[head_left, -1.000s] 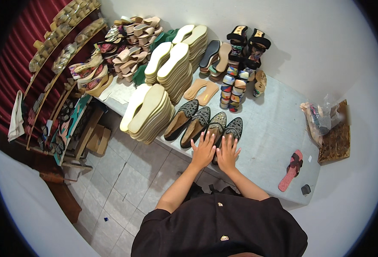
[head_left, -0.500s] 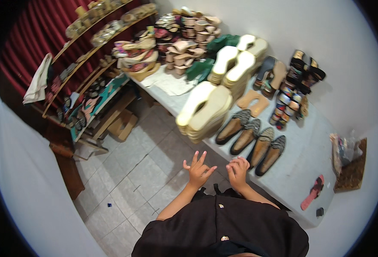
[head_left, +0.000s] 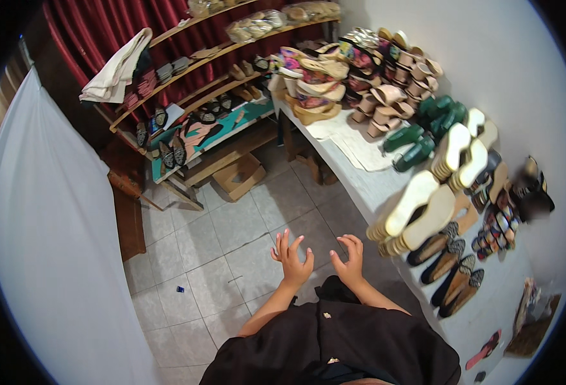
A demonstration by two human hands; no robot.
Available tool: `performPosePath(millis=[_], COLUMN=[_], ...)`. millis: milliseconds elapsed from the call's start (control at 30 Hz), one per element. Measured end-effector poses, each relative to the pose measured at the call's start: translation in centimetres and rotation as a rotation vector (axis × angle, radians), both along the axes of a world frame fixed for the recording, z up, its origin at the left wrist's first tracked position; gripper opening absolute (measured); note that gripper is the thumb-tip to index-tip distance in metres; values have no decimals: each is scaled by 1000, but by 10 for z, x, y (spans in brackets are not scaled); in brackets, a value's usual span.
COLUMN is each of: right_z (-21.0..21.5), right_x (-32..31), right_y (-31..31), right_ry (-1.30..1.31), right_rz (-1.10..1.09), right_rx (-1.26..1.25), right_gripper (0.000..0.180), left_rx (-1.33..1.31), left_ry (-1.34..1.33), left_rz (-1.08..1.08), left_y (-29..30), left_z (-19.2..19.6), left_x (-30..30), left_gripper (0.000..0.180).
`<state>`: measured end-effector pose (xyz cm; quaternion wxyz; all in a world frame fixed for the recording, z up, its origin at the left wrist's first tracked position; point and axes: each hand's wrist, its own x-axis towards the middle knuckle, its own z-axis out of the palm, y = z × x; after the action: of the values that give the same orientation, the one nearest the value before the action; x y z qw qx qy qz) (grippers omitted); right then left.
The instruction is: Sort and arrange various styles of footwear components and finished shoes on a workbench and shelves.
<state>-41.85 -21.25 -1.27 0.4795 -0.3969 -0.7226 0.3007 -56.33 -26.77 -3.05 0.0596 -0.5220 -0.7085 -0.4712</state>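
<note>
My left hand (head_left: pixel 293 262) is raised over the tiled floor, fingers spread and nothing in it. Close beside it, my right hand (head_left: pixel 350 260) is also lifted and empty, with its thumb apart from the curved fingers. Neither touches anything. Nearest to the right hand are the stacked cream wedge soles (head_left: pixel 418 208) on the table's near edge. Just past them stand dark flat shoes (head_left: pixel 446 269) with patterned uppers, set in a row. Green shoes (head_left: pixel 414 144) and beige block-heel sandals (head_left: pixel 385 106) are piled farther along the table.
The long table (head_left: pixel 350 168) runs along the right wall. Wooden shelves (head_left: pixel 196 63) with shoes and a hanging white cloth (head_left: pixel 119 67) stand at the back left. Below them sits an open cardboard box (head_left: pixel 239 176). A white curtain (head_left: pixel 45 212) hangs at the left.
My view has swung left, so the table and shoes now appear farther right and more of the shelves shows. Both hands stay raised and empty; the right hand's fingers have spread more.
</note>
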Motion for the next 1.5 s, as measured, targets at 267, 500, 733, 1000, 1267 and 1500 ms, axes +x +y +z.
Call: performPosePath(millis=[267,500,733,1000,1267,1500], right_z=[-4,22,21,1,-24,-55], right_x=[-134,-246,-328,-408,-523,-698], right_y=[105,225,314,324,306,294], right_ry=[99,118,71,-81,-202,-488], right_rz=[81,173,237,406,486,495], right_rx=[0,71,49,23,-69,-282], right_gripper=[35,28,25,28,35,55], left_rx=[8,-50,-116,-306,-270,-405], left_ry=[-10,84,5,-76,-216,-51], left_rz=[145,280,403,624,823,856], left_y=[77,187,252,221,176,161], left_z=[-5,37,47,-7,-40,-55], left_x=[-93,-217,-292,-377,-517,-693], left_gripper=[46,47,36,47,44,31])
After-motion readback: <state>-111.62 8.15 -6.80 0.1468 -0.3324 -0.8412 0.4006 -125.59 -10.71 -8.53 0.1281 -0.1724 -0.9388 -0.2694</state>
